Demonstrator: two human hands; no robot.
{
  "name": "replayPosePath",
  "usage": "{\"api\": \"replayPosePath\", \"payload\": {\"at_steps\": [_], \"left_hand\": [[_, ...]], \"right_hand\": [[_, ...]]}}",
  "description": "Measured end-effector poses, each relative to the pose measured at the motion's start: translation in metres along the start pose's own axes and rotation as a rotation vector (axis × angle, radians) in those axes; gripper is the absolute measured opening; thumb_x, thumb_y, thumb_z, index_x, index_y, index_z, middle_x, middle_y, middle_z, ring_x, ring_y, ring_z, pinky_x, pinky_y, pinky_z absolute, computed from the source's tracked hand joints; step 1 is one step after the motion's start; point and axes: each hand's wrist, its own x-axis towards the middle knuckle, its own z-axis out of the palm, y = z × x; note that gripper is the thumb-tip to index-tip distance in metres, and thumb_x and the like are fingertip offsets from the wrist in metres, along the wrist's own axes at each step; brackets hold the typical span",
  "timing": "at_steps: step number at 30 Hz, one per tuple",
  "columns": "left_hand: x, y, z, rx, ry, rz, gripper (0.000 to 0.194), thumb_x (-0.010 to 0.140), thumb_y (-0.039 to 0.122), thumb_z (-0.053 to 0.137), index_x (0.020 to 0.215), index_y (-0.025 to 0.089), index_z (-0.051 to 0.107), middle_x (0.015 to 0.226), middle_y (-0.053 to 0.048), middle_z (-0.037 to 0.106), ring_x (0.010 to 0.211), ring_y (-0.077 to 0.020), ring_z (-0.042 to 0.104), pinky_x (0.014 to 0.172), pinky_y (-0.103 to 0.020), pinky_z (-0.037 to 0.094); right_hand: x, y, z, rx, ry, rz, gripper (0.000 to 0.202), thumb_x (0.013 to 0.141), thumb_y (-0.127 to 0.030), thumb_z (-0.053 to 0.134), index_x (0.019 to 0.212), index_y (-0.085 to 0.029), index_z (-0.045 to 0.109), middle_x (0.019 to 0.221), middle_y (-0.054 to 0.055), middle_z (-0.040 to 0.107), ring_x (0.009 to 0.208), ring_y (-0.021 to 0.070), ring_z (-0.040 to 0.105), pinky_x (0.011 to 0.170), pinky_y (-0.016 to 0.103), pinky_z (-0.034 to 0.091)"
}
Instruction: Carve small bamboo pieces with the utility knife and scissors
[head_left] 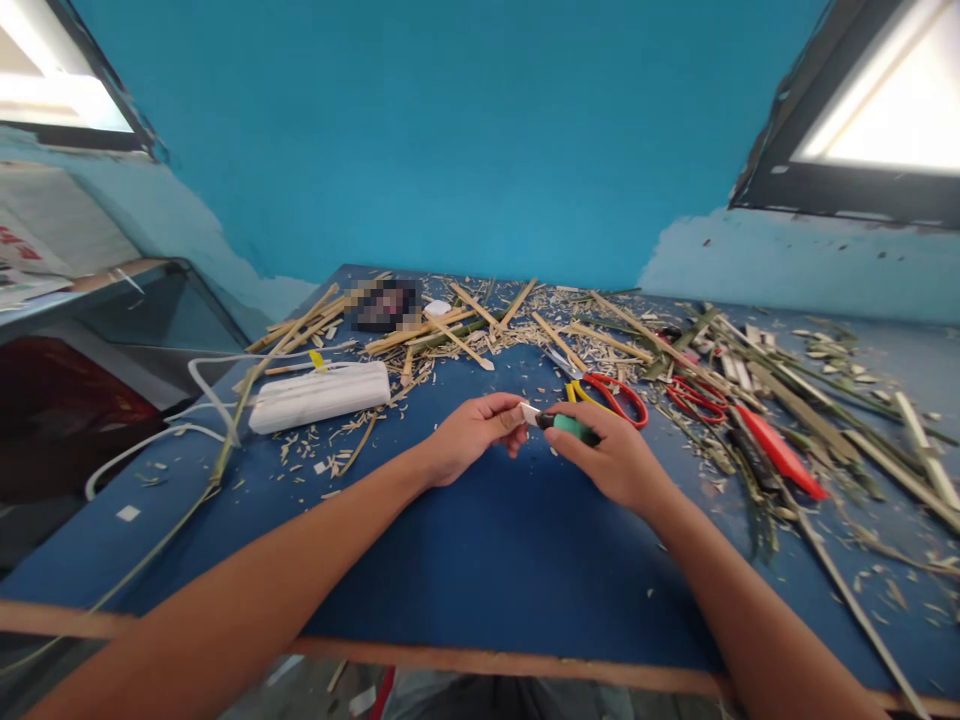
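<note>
The right hand [611, 455] has its grip wrapped around a green-and-black tool [574, 428], its front end pointing at the left hand [476, 435]. That hand's grip is narrow, thumb and fingers pinching a small pale piece [530, 413] at the tool's tip; whether it is separate from the tool is too small to tell. Both are held above the surface [480, 570], near the red-handled scissors [619, 395]. The step seems to be close handwork, calling next for a steady pinch and careful fingertips.

No legible text; blurred red marks [20, 244] on pale sheet [79, 222]
</note>
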Motion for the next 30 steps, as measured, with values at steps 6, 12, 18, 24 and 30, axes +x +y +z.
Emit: {"api": "replayPosePath", "payload": {"at_steps": [6, 12, 18, 24, 30], "left_hand": [[-0.003, 0.006, -0.008, 0.021, -0.208, -0.05, 0.025, 0.081, 0.038, 0.056, 0.079, 0.013, 0.055, 0.063, 0.002, 0.048, 0.058, -0.0082, 0.046, 0.059, -0.024, 0.04], [-0.004, 0.011, -0.006, 0.249, -0.242, -0.043, 0.027, 0.082, 0.04, 0.053, 0.078, 0.013, 0.055, 0.06, 0.003, 0.05, 0.056, -0.0077, 0.046, 0.059, -0.022, 0.037], [-0.006, 0.009, 0.002, 0.364, -0.248, -0.069, 0.03, 0.081, 0.042, 0.053, 0.075, 0.013, 0.058, 0.058, 0.003, 0.052, 0.056, -0.0078, 0.049, 0.062, -0.022, 0.039], [-0.004, 0.003, 0.002, 0.136, -0.066, -0.072, 0.027, 0.077, 0.039, 0.059, 0.085, 0.014, 0.06, 0.071, -0.002, 0.06, 0.06, -0.0089, 0.053, 0.061, -0.024, 0.045], [-0.003, 0.003, 0.003, 0.18, 0.049, 0.021, 0.027, 0.072, 0.036, 0.065, 0.088, 0.014, 0.066, 0.077, -0.004, 0.065, 0.063, -0.01, 0.054, 0.065, -0.025, 0.047]], "right_hand": [[-0.004, -0.002, -0.003, 0.04, -0.055, 0.018, 0.029, 0.081, -0.043, 0.052, 0.101, -0.025, 0.063, 0.097, 0.004, 0.067, 0.085, 0.0199, 0.062, 0.074, 0.032, 0.048], [-0.005, -0.002, -0.001, 0.012, -0.051, 0.039, 0.03, 0.081, -0.044, 0.051, 0.103, -0.025, 0.063, 0.101, 0.003, 0.067, 0.088, 0.0206, 0.061, 0.075, 0.032, 0.048], [0.003, 0.002, -0.005, 0.028, 0.044, 0.083, 0.037, 0.08, -0.048, 0.051, 0.105, -0.023, 0.062, 0.102, 0.004, 0.067, 0.09, 0.0222, 0.061, 0.079, 0.034, 0.046], [0.005, 0.014, -0.008, 0.016, 0.162, 0.153, 0.046, 0.072, -0.048, 0.06, 0.111, -0.023, 0.057, 0.107, 0.006, 0.065, 0.095, 0.0258, 0.059, 0.081, 0.039, 0.044], [0.006, 0.023, 0.0, 0.016, 0.161, 0.194, 0.044, 0.072, -0.042, 0.061, 0.112, -0.024, 0.055, 0.104, 0.006, 0.065, 0.094, 0.0258, 0.06, 0.081, 0.04, 0.043]]}}
